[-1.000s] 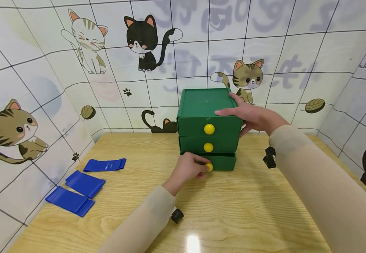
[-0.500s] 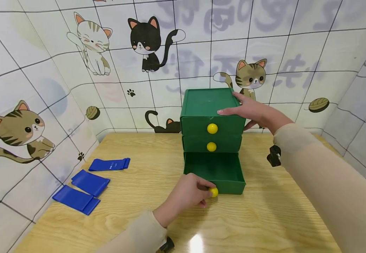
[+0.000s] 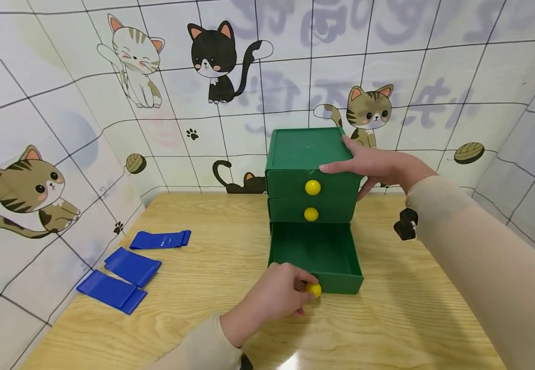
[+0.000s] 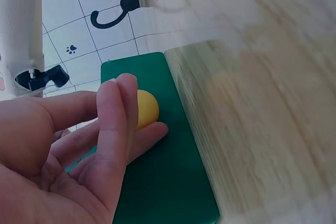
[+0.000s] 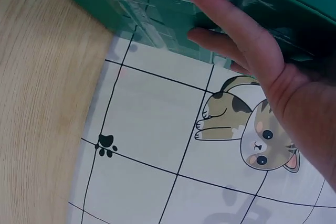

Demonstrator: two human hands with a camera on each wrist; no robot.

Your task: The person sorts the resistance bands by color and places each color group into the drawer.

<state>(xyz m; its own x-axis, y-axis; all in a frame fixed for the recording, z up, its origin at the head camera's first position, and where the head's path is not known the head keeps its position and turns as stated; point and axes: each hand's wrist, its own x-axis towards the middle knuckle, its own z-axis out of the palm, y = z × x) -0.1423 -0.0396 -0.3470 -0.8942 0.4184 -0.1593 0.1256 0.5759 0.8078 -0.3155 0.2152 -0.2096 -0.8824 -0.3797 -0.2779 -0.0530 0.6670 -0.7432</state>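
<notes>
A green drawer cabinet [image 3: 306, 147] with three stacked drawers stands by the back wall. Its bottom drawer [image 3: 341, 284] is pulled far out, and the bare green inside shows. My left hand [image 3: 277, 292] pinches that drawer's round yellow knob [image 3: 314, 290]; in the left wrist view, the fingers partly cover the knob [image 4: 148, 109]. At the cabinet's upper right, my right hand [image 3: 372, 163] rests with thumb on the top front edge and fingers over the right side. The right wrist view shows those outstretched fingers [image 5: 236, 22] against the cabinet's side [image 5: 165, 6]. Both upper drawers are closed.
Three flat blue bands lie on the wooden table at the left: one at the back [image 3: 161, 240], one in the middle [image 3: 133, 266], one in front [image 3: 110, 291]. A cat-print wall covering [image 3: 286, 61] surrounds the table's back and sides.
My left hand has drawn the bottom drawer toward me by its knob, from nearly closed to far out; the last half second added only a little. My right hand has stayed on the cabinet.
</notes>
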